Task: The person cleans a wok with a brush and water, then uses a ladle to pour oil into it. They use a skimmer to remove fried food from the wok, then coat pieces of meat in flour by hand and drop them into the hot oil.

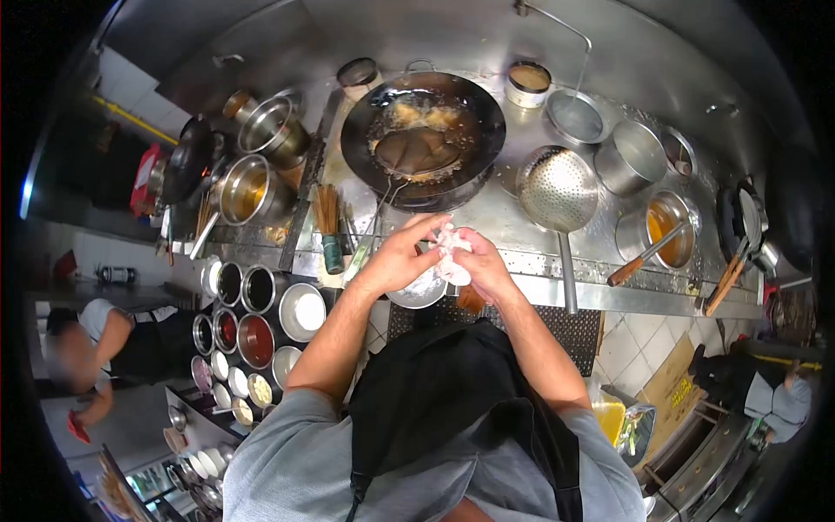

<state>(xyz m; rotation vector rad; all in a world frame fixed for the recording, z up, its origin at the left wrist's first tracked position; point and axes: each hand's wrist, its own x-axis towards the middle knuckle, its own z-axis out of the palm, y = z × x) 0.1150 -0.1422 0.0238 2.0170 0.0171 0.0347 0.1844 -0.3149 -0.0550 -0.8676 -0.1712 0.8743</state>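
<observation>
Close in front of my chest, my left hand and my right hand hold a white, flour-coated piece of food between their fingers. What lies under the coating cannot be made out. My fingertips are dusted white. Just below the hands is a metal bowl with white powder in it, partly hidden by my left hand. Beyond them sits a black wok of bubbling oil with golden pieces frying. A dark, round wire skimmer rests in the oil, its handle pointing toward me.
A perforated ladle strainer lies right of the wok, its handle over the counter edge. A bamboo brush is on the left. Sauce pots crowd the lower left. A pot with orange liquid stands right. Co-workers are at both sides.
</observation>
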